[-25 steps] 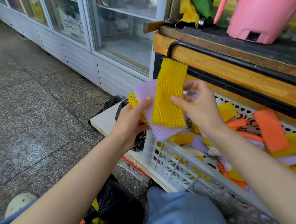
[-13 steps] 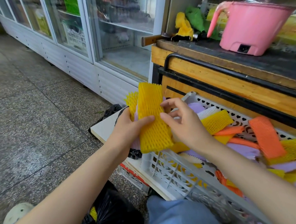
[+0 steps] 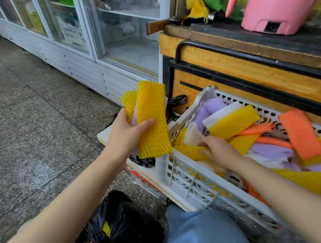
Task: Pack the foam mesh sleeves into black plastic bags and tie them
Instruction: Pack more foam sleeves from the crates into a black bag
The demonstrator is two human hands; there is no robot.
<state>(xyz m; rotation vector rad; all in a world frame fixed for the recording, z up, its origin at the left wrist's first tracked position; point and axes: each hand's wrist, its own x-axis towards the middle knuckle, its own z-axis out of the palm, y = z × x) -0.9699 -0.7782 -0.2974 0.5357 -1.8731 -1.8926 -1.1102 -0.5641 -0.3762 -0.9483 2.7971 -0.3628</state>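
My left hand grips a small stack of foam mesh sleeves, a yellow one in front with purple and yellow ones behind, held upright left of the crate. My right hand reaches into the white plastic crate and its fingers lie on a yellow sleeve near the crate's left corner; whether they pinch it is unclear. The crate holds several yellow, orange, purple and white sleeves. A black plastic bag with yellow and orange sleeves showing sits on the floor by my knee.
The crate rests on a white board over another crate. Behind stands a wooden counter with a pink pot. Glass-door fridges line the back left. More black bags lie beside the crate. Grey stone floor spreads left.
My right hand let go of the stack and dropped into the crate onto a yellow sleeve. My left hand keeps the stack, now with the yellow sleeve squared on front.
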